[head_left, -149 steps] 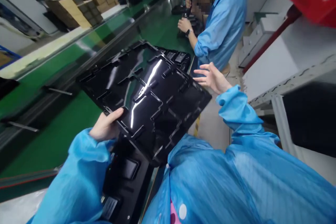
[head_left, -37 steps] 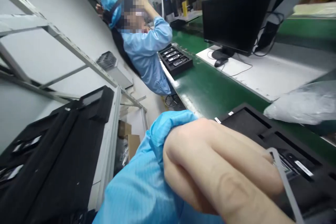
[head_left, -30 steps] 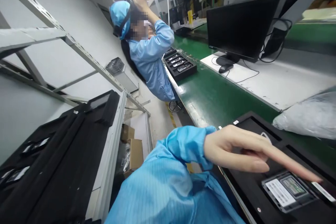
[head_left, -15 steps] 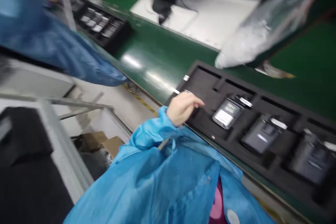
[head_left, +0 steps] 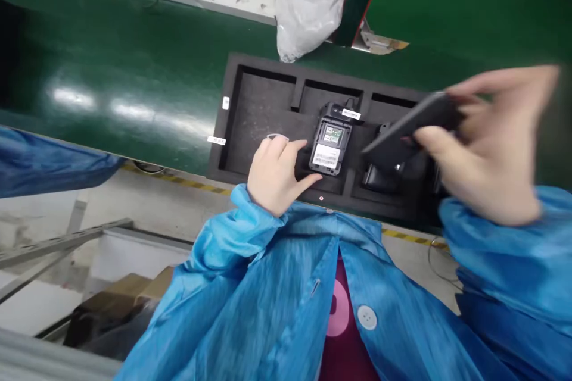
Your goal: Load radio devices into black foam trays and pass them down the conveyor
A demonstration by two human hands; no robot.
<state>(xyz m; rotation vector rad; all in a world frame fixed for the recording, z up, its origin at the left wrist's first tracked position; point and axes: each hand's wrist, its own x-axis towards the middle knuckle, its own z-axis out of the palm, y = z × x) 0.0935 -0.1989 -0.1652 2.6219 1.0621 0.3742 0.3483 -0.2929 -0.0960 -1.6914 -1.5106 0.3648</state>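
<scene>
Nearest the camera, the person's blue anti-static smock [head_left: 286, 309] is filling the lower part of the view, with a white button [head_left: 367, 317] showing at its front. Just beyond it, the left hand [head_left: 274, 172] is resting on the black foam tray with rectangular pockets [head_left: 250, 107], its fingers loosely curled and its thumb touching the left edge of the black handheld device with its back open and white labels inside [head_left: 331, 146]; it is steadying that device rather than clasping it. The device is lying flat in the tray's 2nd pocket from the left.

To the right and slightly higher, the right hand [head_left: 482, 143] is pinching a thin dark flat panel [head_left: 413, 125] between thumb and fingers, holding it tilted above the tray, apart from the open device. The hand is blurred, so whether the panel is a cover for the device is only a likely reading. Beneath it, another dark device [head_left: 384, 172] is sitting in the next pocket, partly hidden.

Judging by this layout, 1 device is lying open and uncovered, the panel is in hand but not yet seated, and the leftmost pocket is holding nothing.

Farther off, the tray is sitting on a glossy green conveyor belt [head_left: 111, 71], and a crumpled clear plastic bag [head_left: 308, 0] is lying just past the tray's far edge.
</scene>
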